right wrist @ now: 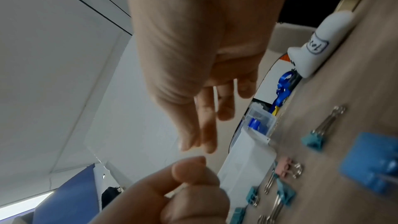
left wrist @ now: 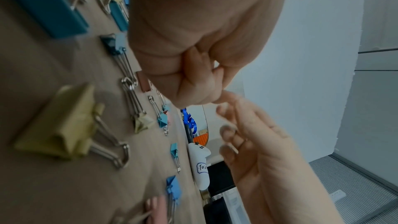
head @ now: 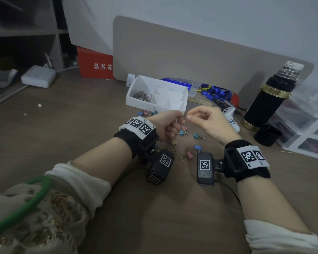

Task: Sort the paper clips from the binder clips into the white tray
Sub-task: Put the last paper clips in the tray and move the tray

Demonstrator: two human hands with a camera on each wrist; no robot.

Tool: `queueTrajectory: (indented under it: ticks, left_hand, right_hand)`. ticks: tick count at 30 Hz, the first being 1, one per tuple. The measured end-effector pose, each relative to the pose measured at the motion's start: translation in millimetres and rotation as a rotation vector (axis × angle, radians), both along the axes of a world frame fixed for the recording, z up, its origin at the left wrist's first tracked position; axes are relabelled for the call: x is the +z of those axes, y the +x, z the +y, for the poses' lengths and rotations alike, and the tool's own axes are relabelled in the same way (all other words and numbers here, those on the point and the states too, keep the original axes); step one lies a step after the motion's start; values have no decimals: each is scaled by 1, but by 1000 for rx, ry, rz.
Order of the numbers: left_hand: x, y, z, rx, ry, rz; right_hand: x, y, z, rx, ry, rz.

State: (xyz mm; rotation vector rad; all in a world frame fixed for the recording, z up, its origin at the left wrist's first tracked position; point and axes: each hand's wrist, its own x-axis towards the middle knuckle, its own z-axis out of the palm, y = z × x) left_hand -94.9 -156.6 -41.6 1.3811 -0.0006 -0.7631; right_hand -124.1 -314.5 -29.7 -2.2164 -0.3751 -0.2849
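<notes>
2 hands (head: 187, 123) above folded-metal binder clips (head: 189, 155).

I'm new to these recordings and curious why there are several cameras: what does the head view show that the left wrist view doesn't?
Only the head view shows the white tray with its heap of paper clips, the black flask, the red box and both wrist bands.

Only the left wrist view shows, close up, a yellow binder clip on the table and the curled fingers of the left hand.

Both show the right hand, coloured binder clips scattered on the brown table and the white controller.
</notes>
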Motion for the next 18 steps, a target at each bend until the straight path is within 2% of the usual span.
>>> queueTrajectory:
  ticks: [4, 8, 12, 18]
  left_hand:
    - [0, -3, 4, 30, -23, 2]
    - [2, -4, 9, 53, -27, 3]
    - [2, -1, 13, 66, -46, 23]
    - [6, 1, 20, 105, -73, 13]
  right_hand:
    - [-7, 3, -13, -84, -213, 328]
    - [-6, 2, -22, -89, -388, 539]
    - [-2, -1, -25, -91, -504, 601]
    - [-9, 2, -19, -150, -394, 534]
